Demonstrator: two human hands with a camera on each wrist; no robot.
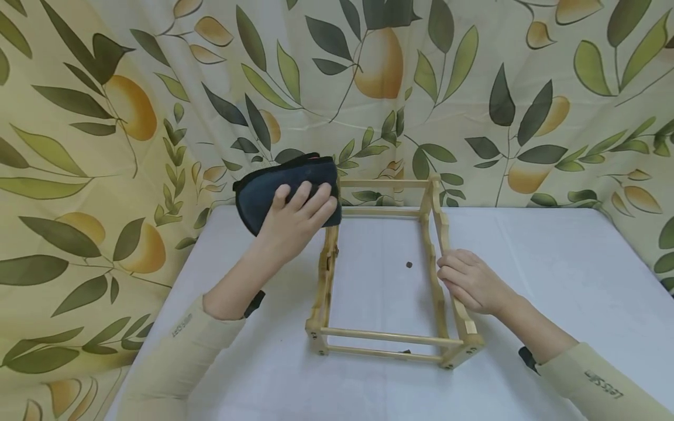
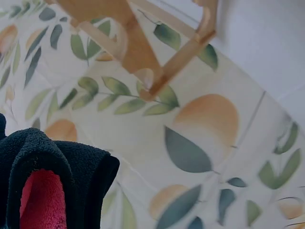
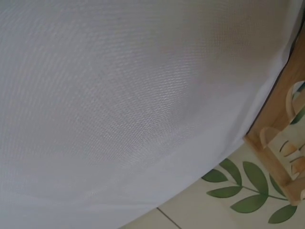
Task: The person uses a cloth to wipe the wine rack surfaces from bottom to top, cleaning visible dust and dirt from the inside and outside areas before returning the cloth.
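My left hand (image 1: 295, 219) holds a dark navy slipper (image 1: 258, 196) up over the far left corner of a light wooden rack (image 1: 384, 338). The fingers spread across its outer side; the thumb is hidden. In the left wrist view the slipper (image 2: 81, 162) shows fuzzy dark cloth and a red fleece lining, with part of the rack (image 2: 138, 52) above it. My right hand (image 1: 471, 280) grips the rack's right side rail, fingers curled at the rail. That hand is out of the right wrist view, where the rack (image 3: 271, 162) shows at the right edge.
The rack stands on a table with a white cloth (image 1: 542, 280). Inside its frame a small dark speck (image 1: 409, 265) lies on the cloth, and another dark bit (image 1: 405, 351) is by the front bar. A leaf-and-fruit patterned curtain (image 1: 463, 128) hangs behind the table.
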